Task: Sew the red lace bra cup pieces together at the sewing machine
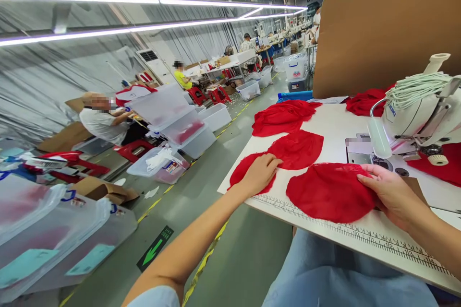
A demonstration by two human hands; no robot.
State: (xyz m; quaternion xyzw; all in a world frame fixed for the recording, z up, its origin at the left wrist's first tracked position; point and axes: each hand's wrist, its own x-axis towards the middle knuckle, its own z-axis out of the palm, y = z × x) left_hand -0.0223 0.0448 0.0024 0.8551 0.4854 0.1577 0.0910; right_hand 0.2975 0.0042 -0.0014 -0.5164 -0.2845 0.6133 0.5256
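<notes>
A: Right hand first?
B: Right hand (383, 187): narrow pinch, thumb on top, fingers mostly hidden beneath. Holds the right end of the front red piece (327, 194), a rounded bit of thin cloth.
A: Where does that piece lie?
B: Near edge of the white table (336, 127), over part of the ruler strip (347, 230), left of the sewing machine (406, 120) and apart from its needle area.
A: Left hand?
B: Left hand (260, 175): palm down, fingers together and bent, lying over the left red piece (238, 172). Fingertips at the near-left edge of the middle red piece (304, 148). Cannot tell whether cloth is pinched there; thumb side is poorly seen.
A: Other cloth?
B: Crumpled red heap (281, 117) behind the middle piece. Another red bundle (365, 101) beyond the machine head.
A: Anything in the way?
B: Machine stands just past the right hand, its pale lamp (380, 138) hanging over the bed, coiled cord (414, 91) on top. Tall cardboard sheet (389, 29) blocks the view behind the table.
A: Left of the table?
B: Aisle floor with a green arrow sign (154, 248), stacked clear boxes (176, 117), and a seated co-worker in white (103, 122) beside them.
</notes>
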